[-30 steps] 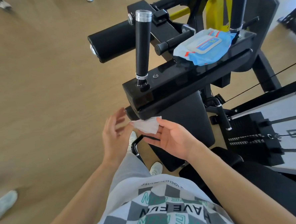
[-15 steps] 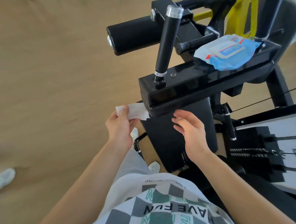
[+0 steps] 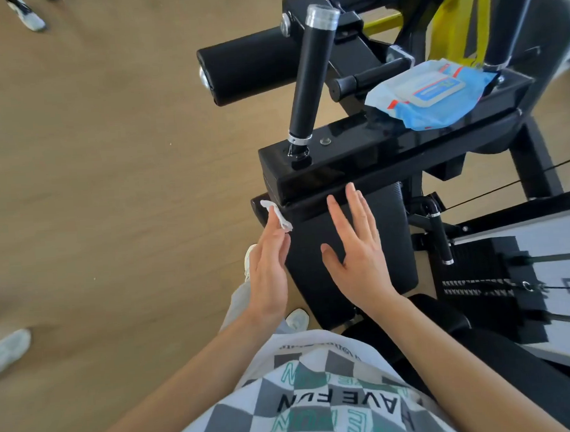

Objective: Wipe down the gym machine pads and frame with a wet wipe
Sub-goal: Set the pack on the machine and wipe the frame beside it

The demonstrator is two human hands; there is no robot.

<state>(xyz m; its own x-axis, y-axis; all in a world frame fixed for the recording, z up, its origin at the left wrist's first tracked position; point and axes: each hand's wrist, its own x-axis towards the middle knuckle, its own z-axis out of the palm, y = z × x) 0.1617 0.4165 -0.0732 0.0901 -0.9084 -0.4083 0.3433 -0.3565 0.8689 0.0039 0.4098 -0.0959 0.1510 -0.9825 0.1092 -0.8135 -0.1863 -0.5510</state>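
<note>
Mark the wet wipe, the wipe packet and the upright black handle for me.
wet wipe (image 3: 276, 214): head view, on its crumpled white end.
wipe packet (image 3: 437, 114): head view, on its blue wrapper.
upright handle (image 3: 312, 77): head view, on the middle of its grip.

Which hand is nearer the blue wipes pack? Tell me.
Right. The right hand spreads over the pad, below the wipes pack; the left hand presses the wipe at the pad's left edge, farther off.
</note>
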